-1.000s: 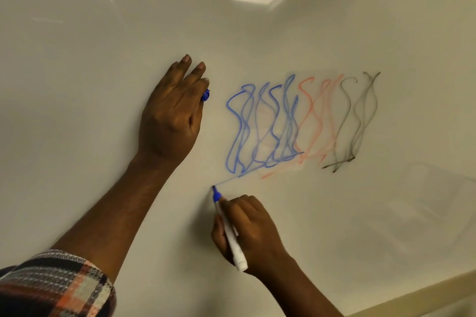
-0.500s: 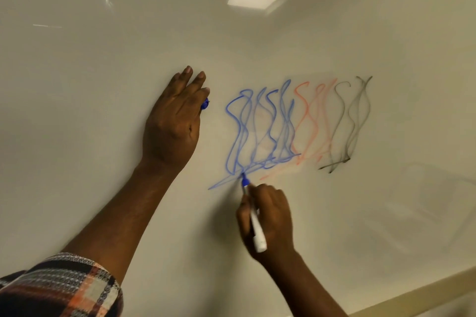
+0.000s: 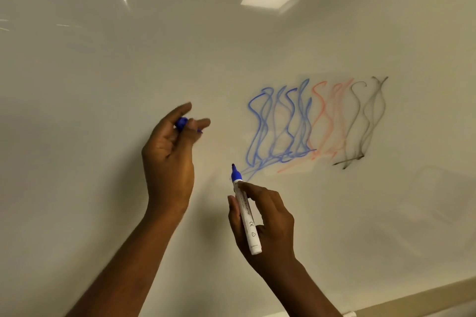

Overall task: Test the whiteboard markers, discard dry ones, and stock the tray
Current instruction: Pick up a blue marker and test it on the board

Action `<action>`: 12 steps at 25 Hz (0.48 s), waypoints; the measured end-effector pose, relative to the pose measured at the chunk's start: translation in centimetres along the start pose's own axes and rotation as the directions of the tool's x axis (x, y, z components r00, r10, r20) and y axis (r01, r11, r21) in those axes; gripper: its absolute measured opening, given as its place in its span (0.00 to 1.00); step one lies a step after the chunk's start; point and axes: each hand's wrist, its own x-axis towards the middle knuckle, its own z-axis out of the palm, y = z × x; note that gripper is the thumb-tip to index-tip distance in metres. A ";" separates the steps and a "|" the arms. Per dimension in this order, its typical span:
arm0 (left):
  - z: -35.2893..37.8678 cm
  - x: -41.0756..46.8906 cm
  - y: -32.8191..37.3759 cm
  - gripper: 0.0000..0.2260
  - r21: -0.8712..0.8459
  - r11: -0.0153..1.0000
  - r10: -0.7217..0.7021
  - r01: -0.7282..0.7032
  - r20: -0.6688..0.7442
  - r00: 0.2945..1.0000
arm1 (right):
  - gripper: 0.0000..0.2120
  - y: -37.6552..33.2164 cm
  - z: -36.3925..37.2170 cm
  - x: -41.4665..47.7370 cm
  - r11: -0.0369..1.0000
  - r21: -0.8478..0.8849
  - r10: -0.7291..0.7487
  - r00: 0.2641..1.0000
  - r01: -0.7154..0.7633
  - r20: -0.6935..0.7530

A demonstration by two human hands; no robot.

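Left of the blue wavy scribble [image 3: 280, 123] on the glossy whiteboard [image 3: 103, 59], the left hand [image 3: 167, 159] pinches a small blue plastic cap [image 3: 181, 122]; its fingers curl round the cap, though blur hides the exact grip. Just below and left of the scribble, the right hand [image 3: 265, 224] has thumb and fingers clamped on the white-barrelled blue-tipped marker [image 3: 246, 213], tip pointing up. Whether the tip touches the board I cannot tell. The marker is likely light, stiff and smooth, best held mid-barrel. The cap looks easy to drop, so grip its sides. Right of the scribble run faint red lines [image 3: 327, 121], then thin black ones [image 3: 365, 121].
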 end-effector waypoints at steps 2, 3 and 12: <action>-1.3 -0.6 0.3 0.10 -0.147 0.961 -0.240 0.234 -0.023 0.970 | 0.13 -1.1 0.1 -0.1 0.995 0.054 -0.089 0.996 0.089 0.003; -1.9 -0.8 0.3 0.10 -0.201 0.925 -0.333 0.323 -0.016 0.943 | 0.13 -1.7 0.1 -0.1 0.989 0.090 -0.121 0.993 0.119 0.017; -4.9 -2.7 -0.4 0.11 -0.073 0.873 -0.482 0.483 0.027 0.876 | 0.15 -3.8 1.5 -1.0 0.970 0.196 -0.177 0.968 0.141 0.180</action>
